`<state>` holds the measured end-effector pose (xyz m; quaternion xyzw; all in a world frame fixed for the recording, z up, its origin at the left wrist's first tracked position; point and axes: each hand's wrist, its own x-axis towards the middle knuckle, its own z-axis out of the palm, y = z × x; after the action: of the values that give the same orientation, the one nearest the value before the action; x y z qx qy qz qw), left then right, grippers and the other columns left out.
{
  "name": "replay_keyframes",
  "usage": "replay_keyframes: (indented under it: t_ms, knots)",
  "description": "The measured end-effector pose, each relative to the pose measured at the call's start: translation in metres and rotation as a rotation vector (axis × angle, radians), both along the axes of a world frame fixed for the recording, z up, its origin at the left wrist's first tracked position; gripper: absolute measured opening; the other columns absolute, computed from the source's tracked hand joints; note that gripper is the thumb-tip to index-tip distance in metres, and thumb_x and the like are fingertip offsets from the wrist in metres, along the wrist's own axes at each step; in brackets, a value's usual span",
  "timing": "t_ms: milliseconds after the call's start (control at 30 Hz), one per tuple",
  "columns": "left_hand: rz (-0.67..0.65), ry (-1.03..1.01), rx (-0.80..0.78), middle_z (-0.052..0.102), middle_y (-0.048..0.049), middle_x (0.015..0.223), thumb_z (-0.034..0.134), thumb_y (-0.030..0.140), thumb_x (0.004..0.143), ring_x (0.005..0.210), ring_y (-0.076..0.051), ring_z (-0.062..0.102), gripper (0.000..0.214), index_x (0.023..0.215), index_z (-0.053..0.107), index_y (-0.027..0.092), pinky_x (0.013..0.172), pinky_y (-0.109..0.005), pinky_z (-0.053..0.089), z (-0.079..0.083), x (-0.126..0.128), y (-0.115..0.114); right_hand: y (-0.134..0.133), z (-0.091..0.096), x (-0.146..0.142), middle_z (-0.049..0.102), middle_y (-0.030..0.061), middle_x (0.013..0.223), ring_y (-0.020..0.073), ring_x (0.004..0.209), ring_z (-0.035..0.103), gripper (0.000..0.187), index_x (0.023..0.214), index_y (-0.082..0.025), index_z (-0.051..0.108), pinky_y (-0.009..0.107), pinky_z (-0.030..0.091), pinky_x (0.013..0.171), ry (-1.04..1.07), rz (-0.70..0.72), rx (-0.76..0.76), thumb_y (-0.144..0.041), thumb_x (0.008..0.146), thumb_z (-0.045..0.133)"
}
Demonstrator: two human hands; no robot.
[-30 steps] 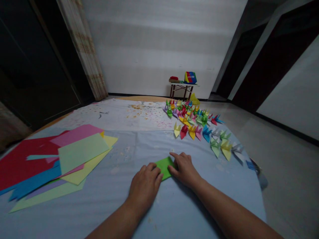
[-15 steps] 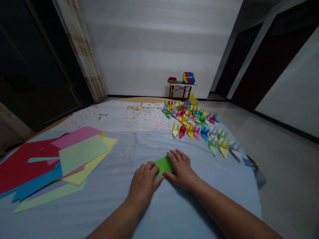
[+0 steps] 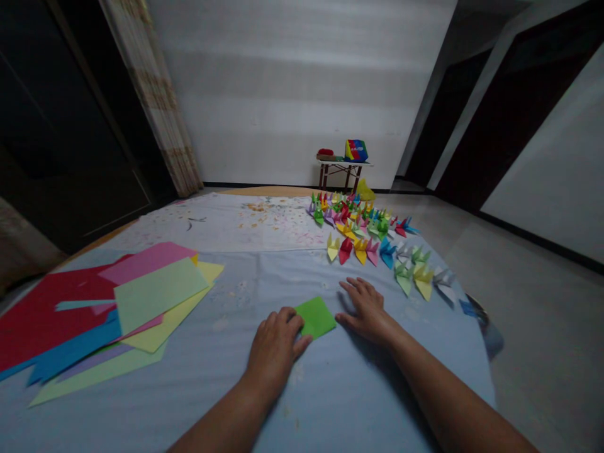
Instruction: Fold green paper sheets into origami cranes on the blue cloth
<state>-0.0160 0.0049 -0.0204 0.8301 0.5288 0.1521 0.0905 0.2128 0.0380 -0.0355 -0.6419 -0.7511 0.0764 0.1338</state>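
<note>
A small green square of folded paper point(image 3: 318, 318) lies flat on the light blue tablecloth in front of me. At its left corner my left hand point(image 3: 278, 340) holds it, fingers bent over the edge and thumb along the near side. My right hand point(image 3: 365, 308) is just off the paper's right corner, holding nothing, with fingers apart and slightly curled. How far the left fingertips reach under or over the sheet is hidden.
Coloured paper sheets point(image 3: 160, 292) overlap in a pile on the left. Many folded paper cranes point(image 3: 361, 248) stand at the right and far right of the table point(image 3: 226, 396). Beyond it, a small side table point(image 3: 344, 164) bears a colourful box point(image 3: 356, 150) by the wall.
My right hand has let go of the green paper and moved right, uncovering its right side. The left hand stays at the left corner.
</note>
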Motion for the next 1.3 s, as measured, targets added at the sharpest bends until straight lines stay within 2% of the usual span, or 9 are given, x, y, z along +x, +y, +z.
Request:
replay_keyframes:
  t_ms: [133, 267, 400, 567, 767, 900, 1000, 1133, 1300]
  knots:
    - [0.012, 0.015, -0.009, 0.053, -0.0037, 0.111, 0.052, 0.036, 0.081, 0.096, -0.020, 0.051, 0.021, 0.099, 0.058, 0.025, 0.082, -0.033, 0.039, 0.001, 0.001, -0.001, -0.004, 0.001, -0.011, 0.032, 0.0085, 0.138, 0.0272, 0.128, 0.019, 0.065, 0.131, -0.024, 0.035, 0.044, 0.021, 0.101, 0.065, 0.080, 0.058, -0.051, 0.075, 0.052]
    - [0.020, 0.012, 0.002, 0.053, -0.0042, 0.113, 0.053, 0.036, 0.081, 0.098, -0.020, 0.051, 0.021, 0.098, 0.058, 0.025, 0.084, -0.034, 0.039, 0.000, 0.001, -0.001, -0.005, 0.000, -0.020, 0.036, 0.0090, 0.136, 0.0295, 0.126, 0.021, 0.070, 0.129, -0.025, 0.039, 0.046, 0.022, 0.098, 0.066, 0.139, -0.025, -0.052, 0.068, 0.059]
    - [0.003, -0.012, 0.005, 0.055, -0.0037, 0.110, 0.055, 0.035, 0.079, 0.098, -0.020, 0.051, 0.022, 0.099, 0.059, 0.025, 0.083, -0.033, 0.040, -0.001, -0.001, 0.001, -0.002, 0.003, -0.012, 0.042, 0.0086, 0.131, 0.0300, 0.123, 0.025, 0.056, 0.123, -0.026, 0.047, 0.047, 0.025, 0.094, 0.062, 0.070, -0.050, -0.039, 0.071, 0.061]
    - [0.008, -0.067, 0.046, 0.057, -0.0046, 0.108, 0.055, 0.036, 0.079, 0.099, -0.020, 0.052, 0.027, 0.102, 0.057, 0.023, 0.086, -0.034, 0.041, -0.007, -0.003, 0.001, -0.003, 0.012, -0.010, 0.052, 0.0089, 0.120, 0.0243, 0.114, 0.039, 0.040, 0.118, -0.023, 0.051, 0.041, 0.029, 0.093, 0.225, 0.175, 0.011, -0.036, 0.080, 0.052]
    - [0.130, -0.263, 0.083, 0.048, -0.0112, 0.122, 0.052, 0.040, 0.080, 0.113, -0.022, 0.046, 0.054, 0.126, 0.035, 0.017, 0.094, -0.038, 0.038, -0.017, -0.006, 0.001, -0.001, 0.007, -0.025, 0.056, 0.0093, 0.110, 0.0250, 0.106, 0.045, 0.065, 0.128, -0.021, 0.041, 0.043, 0.029, 0.093, 0.359, 0.172, -0.054, -0.043, 0.070, 0.063]
    - [0.155, -0.348, 0.048, 0.049, -0.0111, 0.115, 0.053, 0.040, 0.078, 0.109, -0.022, 0.049, 0.049, 0.119, 0.041, 0.016, 0.090, -0.038, 0.042, -0.017, -0.007, 0.001, 0.002, 0.001, -0.026, 0.053, 0.0068, 0.109, 0.0219, 0.103, 0.047, 0.072, 0.130, -0.023, 0.037, 0.040, 0.032, 0.093, 0.476, 0.146, -0.066, -0.031, 0.065, 0.068]
    - [0.055, -0.309, 0.083, 0.052, -0.0078, 0.108, 0.061, 0.035, 0.073, 0.103, -0.022, 0.050, 0.039, 0.108, 0.051, 0.019, 0.088, -0.039, 0.041, -0.014, -0.008, -0.001, 0.004, 0.004, -0.023, 0.054, 0.0042, 0.101, 0.0181, 0.097, 0.050, 0.055, 0.122, -0.024, 0.046, 0.035, 0.036, 0.090, 0.586, 0.235, -0.008, -0.019, 0.069, 0.062]
    - [-0.023, -0.212, 0.197, 0.051, -0.0078, 0.116, 0.065, 0.031, 0.070, 0.112, -0.026, 0.042, 0.036, 0.104, 0.055, 0.023, 0.092, -0.045, 0.034, -0.006, -0.005, -0.008, 0.008, 0.015, -0.020, 0.060, 0.0028, 0.082, 0.0178, 0.087, 0.053, 0.005, 0.078, -0.021, 0.062, 0.034, 0.039, 0.084, 0.649, 0.460, 0.032, -0.022, 0.073, 0.061]
    - [-0.088, -0.098, 0.211, 0.053, -0.0077, 0.122, 0.061, 0.037, 0.074, 0.117, -0.026, 0.040, 0.035, 0.106, 0.057, 0.023, 0.099, -0.050, 0.024, 0.005, 0.002, -0.021, 0.019, 0.018, -0.018, 0.065, 0.0046, 0.089, 0.0200, 0.099, 0.051, 0.011, 0.067, -0.021, 0.060, 0.036, 0.037, 0.090, 0.702, 0.596, 0.061, -0.029, 0.073, 0.065]
